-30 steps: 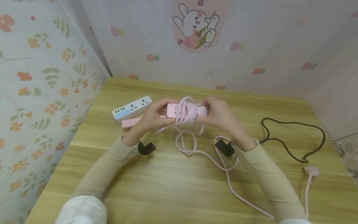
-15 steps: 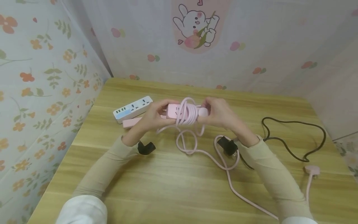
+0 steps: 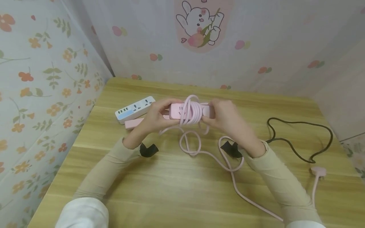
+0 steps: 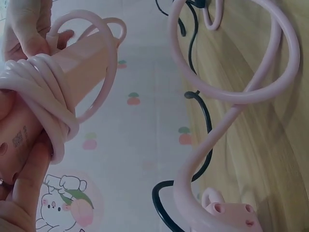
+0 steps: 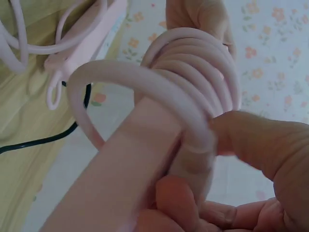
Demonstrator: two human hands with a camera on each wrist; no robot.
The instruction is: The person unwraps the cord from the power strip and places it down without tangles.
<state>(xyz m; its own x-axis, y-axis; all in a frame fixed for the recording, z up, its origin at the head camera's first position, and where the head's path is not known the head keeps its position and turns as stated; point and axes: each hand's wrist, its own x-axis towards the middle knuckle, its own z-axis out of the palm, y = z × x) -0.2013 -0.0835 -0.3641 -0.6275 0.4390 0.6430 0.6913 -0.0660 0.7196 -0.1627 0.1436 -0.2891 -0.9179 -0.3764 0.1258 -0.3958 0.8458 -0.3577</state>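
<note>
Above the table, my left hand [image 3: 155, 117] grips the left end of a pink power strip [image 3: 176, 110], sockets facing up toward me. Its pink cord [image 3: 195, 113] is wound several times round the strip's middle, and one loop stands up loosely. At the other end, my right hand [image 3: 228, 118] pinches the pale pink plug [image 5: 193, 169] beside the strip, thumb on one side and fingers on the other. The plug's prongs are hidden. In the left wrist view, the windings [image 4: 43, 92] lie close to the left fingers.
Behind the left hand lie a white power strip [image 3: 135, 109] and a second pink power strip [image 3: 134, 123]. A loose pink cord [image 3: 209, 155] loops across the table to another plug [image 3: 318, 171] at right. A black cable [image 3: 299, 122] curls at the far right.
The right hand has shifted slightly right and turned around the plug, covering more of it. The left hand keeps its grip, and the windings look the same.
</note>
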